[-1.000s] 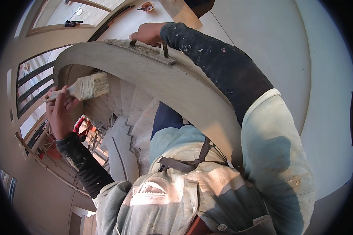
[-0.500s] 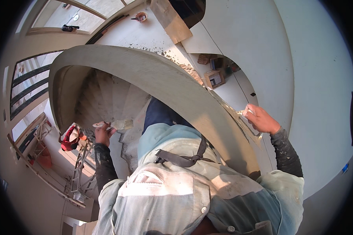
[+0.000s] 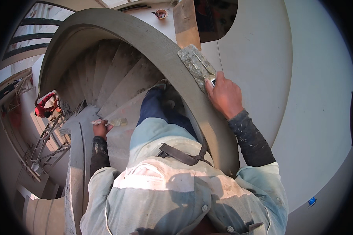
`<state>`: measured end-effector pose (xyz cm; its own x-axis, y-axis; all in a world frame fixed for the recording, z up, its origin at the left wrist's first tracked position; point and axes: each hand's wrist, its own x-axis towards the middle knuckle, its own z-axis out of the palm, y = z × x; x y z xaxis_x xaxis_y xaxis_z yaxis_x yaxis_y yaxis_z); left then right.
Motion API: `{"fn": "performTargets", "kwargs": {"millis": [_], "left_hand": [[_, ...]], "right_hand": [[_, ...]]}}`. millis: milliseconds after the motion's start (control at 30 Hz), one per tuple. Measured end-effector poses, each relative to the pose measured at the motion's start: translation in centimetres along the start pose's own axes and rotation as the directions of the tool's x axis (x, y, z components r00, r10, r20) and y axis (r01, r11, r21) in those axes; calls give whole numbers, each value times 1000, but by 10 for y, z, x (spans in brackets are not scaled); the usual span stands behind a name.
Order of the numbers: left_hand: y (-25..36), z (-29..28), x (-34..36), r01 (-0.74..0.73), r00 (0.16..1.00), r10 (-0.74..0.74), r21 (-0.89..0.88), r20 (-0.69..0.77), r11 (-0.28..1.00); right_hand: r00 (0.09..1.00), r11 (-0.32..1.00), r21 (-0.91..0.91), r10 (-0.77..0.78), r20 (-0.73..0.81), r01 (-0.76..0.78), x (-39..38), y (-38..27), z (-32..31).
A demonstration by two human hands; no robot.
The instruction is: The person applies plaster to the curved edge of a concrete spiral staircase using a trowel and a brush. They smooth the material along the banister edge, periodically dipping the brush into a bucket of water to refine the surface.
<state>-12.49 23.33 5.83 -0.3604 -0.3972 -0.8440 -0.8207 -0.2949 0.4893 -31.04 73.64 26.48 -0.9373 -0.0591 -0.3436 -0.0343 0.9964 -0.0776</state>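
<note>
My right hand (image 3: 227, 96) is closed round the handle of a plastering trowel (image 3: 194, 60). The trowel's flat blade, smeared with grey plaster, lies over the outer edge of a curved, plastered stair wall (image 3: 166, 49). On the left, my left hand (image 3: 101, 130) grips a flat brush (image 3: 118, 122) by its pale handle. Its head is caked grey and points right, above the concrete steps (image 3: 113, 74). Apart from the brush, that hand touches nothing I can see.
The stair curves down inside the wall, with my legs (image 3: 157, 103) on it. At far left a person in red (image 3: 48, 105) is near a ladder-like metal frame (image 3: 47, 139). A bucket (image 3: 161, 14) and a board (image 3: 186, 23) lie beyond the wall.
My right hand has moved left and farther away, bringing the trowel's face into view over the wall. The view has shifted, and the left hand still holds the brush.
</note>
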Motion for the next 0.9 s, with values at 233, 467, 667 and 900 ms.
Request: {"fn": "performTargets", "kwargs": {"millis": [233,467,667,900], "left_hand": [[-4,1,-1,-61,997,61,-2,-47,998],[24,27,-3,-218,976,218,-28,-3,976],[73,87,12,-286,950,284,2,128,958],[67,94,45,-230,964,219,55,152,972]], "right_hand": [[977,984,91,-138,-161,154,162,-55,35],[994,996,84,-33,-102,42,12,7,15],[958,955,93,285,-40,-280,-177,53,-11],[855,833,193,510,96,-518,-299,55,-47]]}}
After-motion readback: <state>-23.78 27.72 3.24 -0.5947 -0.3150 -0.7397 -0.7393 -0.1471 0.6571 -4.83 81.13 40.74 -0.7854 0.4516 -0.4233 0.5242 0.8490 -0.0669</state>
